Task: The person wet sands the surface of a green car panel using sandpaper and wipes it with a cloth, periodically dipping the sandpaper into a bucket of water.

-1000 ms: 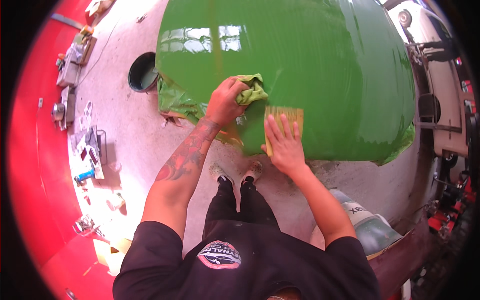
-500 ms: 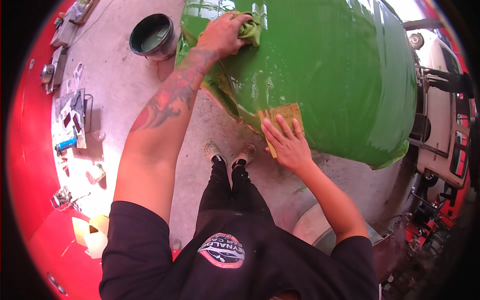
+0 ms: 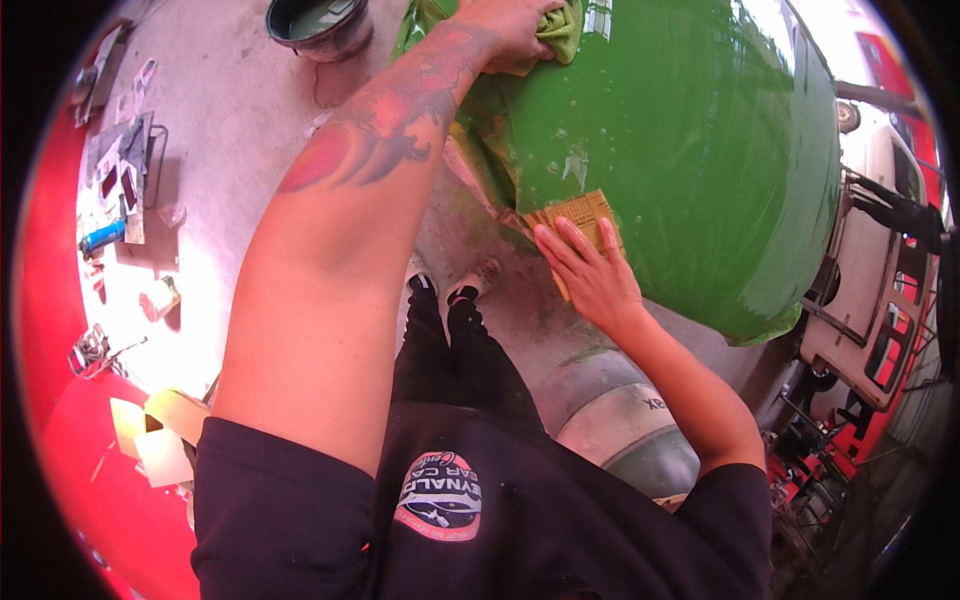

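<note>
The green panel (image 3: 680,150) fills the upper middle and right of the frame. It is large, curved and glossy, with bright reflections, and small drops and wet streaks lie on its surface near the center. Its lower edge bends down toward the right. At the top of the frame the left hand (image 3: 515,25) is closed on a green cloth (image 3: 562,28), which presses against the panel. In the center the right hand (image 3: 590,270) lies flat, fingers spread, on a yellow sanding sheet (image 3: 578,215) at the lower left edge of the panel. The two hands are well apart. A dark bucket (image 3: 320,22) stands on the concrete floor (image 3: 230,130) in the upper left, just beside the panel.
</note>
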### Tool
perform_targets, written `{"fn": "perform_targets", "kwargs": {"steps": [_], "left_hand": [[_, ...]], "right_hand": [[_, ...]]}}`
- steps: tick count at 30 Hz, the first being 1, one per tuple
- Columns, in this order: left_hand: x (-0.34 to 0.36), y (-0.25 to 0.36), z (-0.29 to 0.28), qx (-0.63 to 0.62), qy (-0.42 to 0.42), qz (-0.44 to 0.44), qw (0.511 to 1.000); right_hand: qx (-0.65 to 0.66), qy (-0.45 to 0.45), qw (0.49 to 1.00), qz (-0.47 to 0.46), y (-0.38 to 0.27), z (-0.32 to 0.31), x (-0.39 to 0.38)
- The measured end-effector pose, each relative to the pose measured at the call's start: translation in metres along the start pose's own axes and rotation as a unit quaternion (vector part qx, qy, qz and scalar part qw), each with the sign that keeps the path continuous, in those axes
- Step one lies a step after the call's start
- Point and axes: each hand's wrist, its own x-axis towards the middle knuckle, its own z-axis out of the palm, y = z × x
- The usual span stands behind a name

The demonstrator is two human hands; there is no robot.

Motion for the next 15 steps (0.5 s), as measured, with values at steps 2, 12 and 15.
{"fn": "perform_targets", "kwargs": {"steps": [2, 12, 15], "left_hand": [[0.003, 0.006, 0.0, -0.01, -0.006, 0.002, 1.0], [0.0, 0.004, -0.002, -0.002, 0.004, 0.013, 1.0], [0.005, 0.012, -0.001, -0.002, -0.001, 0.019, 1.0]], "right_hand": [[0.004, 0.001, 1.0, 0.012, 0.002, -0.007, 0.023], [0.018, 0.014, 0.999, 0.03, -0.003, -0.006, 0.015], [0.048, 0.037, 0.996, 0.067, 0.0, -0.009, 0.037]]}}
